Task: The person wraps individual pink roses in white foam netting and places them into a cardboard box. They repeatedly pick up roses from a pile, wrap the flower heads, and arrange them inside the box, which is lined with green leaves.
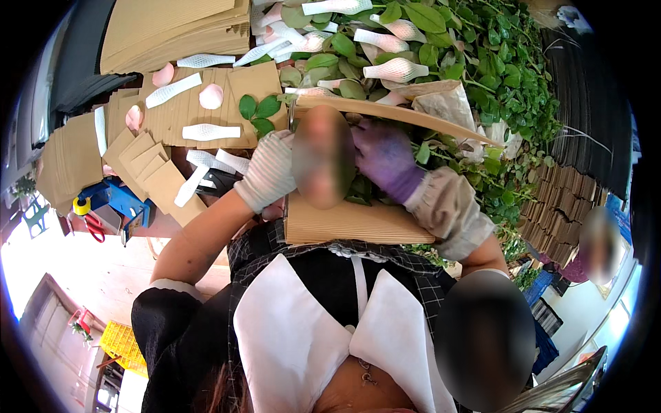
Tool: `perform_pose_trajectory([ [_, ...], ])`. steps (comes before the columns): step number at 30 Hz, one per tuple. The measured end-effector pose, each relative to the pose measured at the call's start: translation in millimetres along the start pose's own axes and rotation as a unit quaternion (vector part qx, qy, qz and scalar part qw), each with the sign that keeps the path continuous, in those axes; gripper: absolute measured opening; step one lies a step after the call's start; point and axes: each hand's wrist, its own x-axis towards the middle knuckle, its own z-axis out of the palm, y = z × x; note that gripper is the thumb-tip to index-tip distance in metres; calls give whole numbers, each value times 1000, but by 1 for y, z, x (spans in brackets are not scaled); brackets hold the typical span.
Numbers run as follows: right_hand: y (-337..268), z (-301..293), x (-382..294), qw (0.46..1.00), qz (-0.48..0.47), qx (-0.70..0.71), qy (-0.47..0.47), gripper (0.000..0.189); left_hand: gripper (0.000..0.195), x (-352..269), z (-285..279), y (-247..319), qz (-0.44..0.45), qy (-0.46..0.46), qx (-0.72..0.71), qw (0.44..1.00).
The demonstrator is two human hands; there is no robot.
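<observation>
My left hand, in a pale striped glove, is at the left side of a blurred patch with pinkish flower colours. From the right, my right hand reaches in, wearing a purple glove and a beige sleeve cover. The blur hides what the fingertips touch. Corrugated cardboard lies close to my body, beneath both hands. Beyond them stands a raised cardboard flap, curving to the right. Green leaves show between the cardboard and my right hand.
Long leafy rose stems fill the back right, several blooms in white mesh sleeves. Cardboard pieces with loose petals spread left, near a blue tape dispenser and red-handled scissors. A cardboard stack stands behind.
</observation>
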Motion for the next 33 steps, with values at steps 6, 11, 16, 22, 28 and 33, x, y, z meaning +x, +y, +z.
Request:
perform_pose_trajectory([
  [6,-19,-24,-14,928,61,116,-349,18,19,-2,17,1,-62,-147,-31,987],
  [11,-8,9,-32,939,-22,221,-264,18,38,10,16,8,-129,-271,-21,954],
  [16,-24,7,-21,955,-45,118,-268,19,53,-3,36,1,-195,-290,-73,934],
  [22,-11,-10,-24,966,-66,121,-217,13,26,-2,-28,13,-187,-38,-133,973],
  [28,-1,-30,-21,998,12,12,-63,19,14,-30,-57,-5,-207,51,-123,969],
  [33,-6,-21,-17,998,-40,-39,-34,22,16,-24,-38,12,-138,44,-131,981],
])
